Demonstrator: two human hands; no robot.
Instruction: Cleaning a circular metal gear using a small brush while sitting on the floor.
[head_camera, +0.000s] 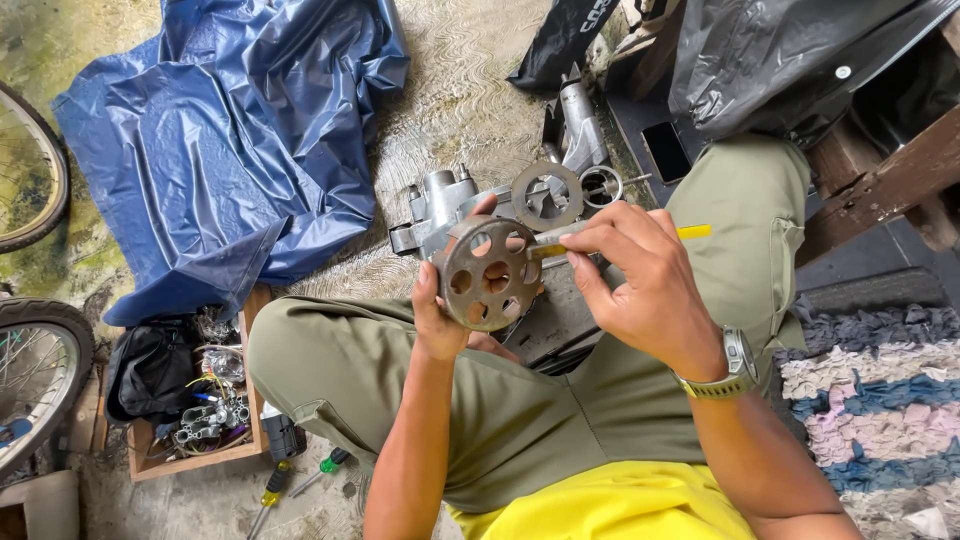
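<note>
The left hand (440, 315) holds a round metal disc (487, 273) with a ring of holes upright above the person's lap, its fingers clamped on the disc's rim, thumb on the near edge and fingertips over the top. The right hand (640, 280) has its fingers pinched together on a thin yellow-handled tool (692, 232), whose metal tip lies against the disc's upper right edge; a grey wristwatch (735, 365) sits on that wrist. Just behind the disc, on the concrete floor (460, 90), lies a grey cast-metal engine casing (445, 205), with a flat metal ring (546, 196) resting on it and a smaller round part (601, 186) just beside the ring. A crumpled blue plastic sheet (230, 130) covers the floor to the upper left, and a black plastic bag (760, 60) is draped over wooden boards at the upper right. A dark, flat rectangular phone (666, 151) lies near the right knee. At the lower left, a shallow wooden tray (190, 460) holds small metal parts and wires, with a black bag (150, 370) leaning on it; two screwdrivers (290, 485), one yellow-handled and one green-handled, lie on the floor just beside it. Bicycle wheels (35, 370) show at the left edge, and a striped rag rug (880, 400) lies at the right.
</note>
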